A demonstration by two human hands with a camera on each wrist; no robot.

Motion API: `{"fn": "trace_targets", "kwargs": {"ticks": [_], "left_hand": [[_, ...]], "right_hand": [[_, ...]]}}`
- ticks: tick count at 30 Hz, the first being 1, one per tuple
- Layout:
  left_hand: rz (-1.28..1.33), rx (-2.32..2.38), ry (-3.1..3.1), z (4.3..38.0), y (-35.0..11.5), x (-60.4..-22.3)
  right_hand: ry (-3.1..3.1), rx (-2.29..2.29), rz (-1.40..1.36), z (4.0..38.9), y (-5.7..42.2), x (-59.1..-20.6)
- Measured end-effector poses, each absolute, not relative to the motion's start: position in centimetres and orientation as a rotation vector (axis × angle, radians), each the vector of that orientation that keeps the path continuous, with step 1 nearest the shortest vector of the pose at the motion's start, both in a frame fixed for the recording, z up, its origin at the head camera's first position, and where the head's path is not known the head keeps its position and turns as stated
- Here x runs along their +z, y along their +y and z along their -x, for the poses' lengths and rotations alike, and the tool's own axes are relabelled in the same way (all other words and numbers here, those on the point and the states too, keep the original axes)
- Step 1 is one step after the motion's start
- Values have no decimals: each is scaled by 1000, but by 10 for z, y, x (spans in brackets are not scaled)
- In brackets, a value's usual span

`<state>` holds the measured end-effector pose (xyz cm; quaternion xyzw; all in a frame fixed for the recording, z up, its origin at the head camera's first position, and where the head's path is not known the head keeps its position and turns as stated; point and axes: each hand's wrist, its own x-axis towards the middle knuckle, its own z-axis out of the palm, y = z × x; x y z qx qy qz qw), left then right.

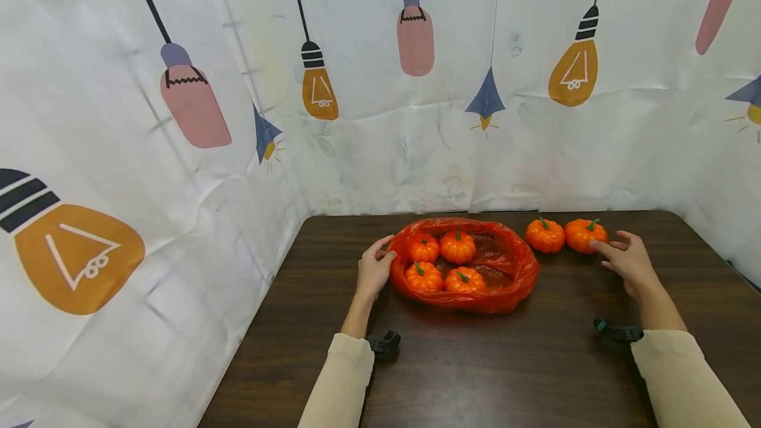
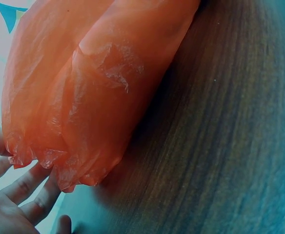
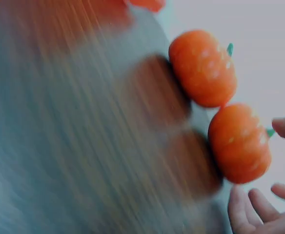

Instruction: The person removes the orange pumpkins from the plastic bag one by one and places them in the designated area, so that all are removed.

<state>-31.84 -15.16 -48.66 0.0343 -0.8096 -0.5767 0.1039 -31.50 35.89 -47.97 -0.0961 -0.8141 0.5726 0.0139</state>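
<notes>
A red plastic bag (image 1: 505, 299) lies on the table with its mouth spread wide, and several small orange pumpkins (image 1: 458, 247) sit inside it. My left hand (image 1: 374, 269) holds the bag's left rim between thumb and fingers; in the left wrist view the crinkled plastic (image 2: 98, 97) hides part of the fingers. Right of the bag, two more pumpkins with green stems stand side by side, a left one (image 1: 545, 236) and a right one (image 1: 584, 236). My right hand (image 1: 630, 259) is beside the right pumpkin (image 3: 240, 144), thumb near its stem and fingers spread, not curled round it.
Under everything is a dark wooden table (image 1: 475, 368). A white cloth (image 1: 380, 164) printed with lamps and bulbs hangs behind the table and along its left side. Each wrist wears a black band, the left band (image 1: 384, 343) and the right band (image 1: 618, 332).
</notes>
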Motion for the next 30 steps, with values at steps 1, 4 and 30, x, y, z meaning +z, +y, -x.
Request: {"fn": "trace_targets", "kwargs": {"ticks": [1,4,30], "left_hand": [[-101,-1704,-2385,318,-152,-487],[-96,-1711,-2380,318,-154,-487],[-93,-1694,-2389,318,-151,-485]], "right_hand": [[-2500,1779,324,313,355,-478],[-2400,1762,366,308,341,-469],[-2650,1532,-624,296,184,-441]]}}
